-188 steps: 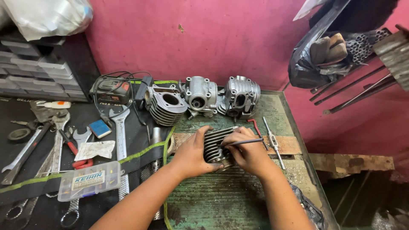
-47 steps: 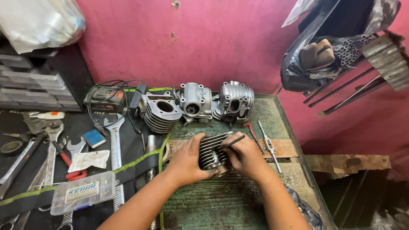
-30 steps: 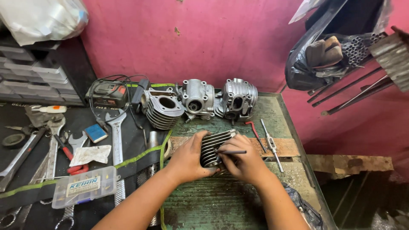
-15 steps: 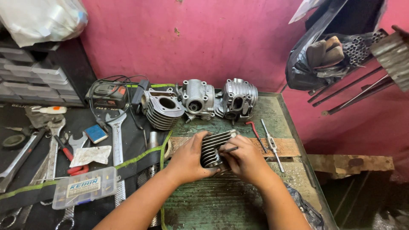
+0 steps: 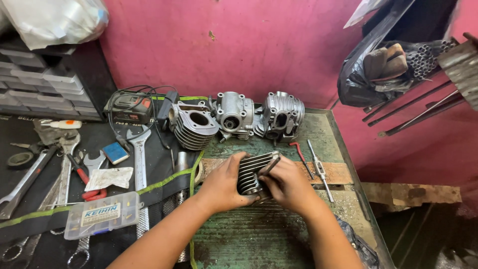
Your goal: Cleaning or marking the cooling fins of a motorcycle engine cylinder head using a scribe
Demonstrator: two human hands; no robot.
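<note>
Centrally, left hand [image 5: 225,183] grip clasping finned cylinder [image 5: 253,172], right hand [image 5: 289,183] pinching thin tool [image 5: 269,166] against it

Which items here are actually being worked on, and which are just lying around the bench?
In hand: finned cylinder, gripped by left hand; thin tool in right hand.

Lying about: three engine castings, wrenches, clear parts box, red-handled pliers.

Wrenches [image 5: 137,159] left of perhaps-tabled finned cylinder [image 5: 251,172]
</note>
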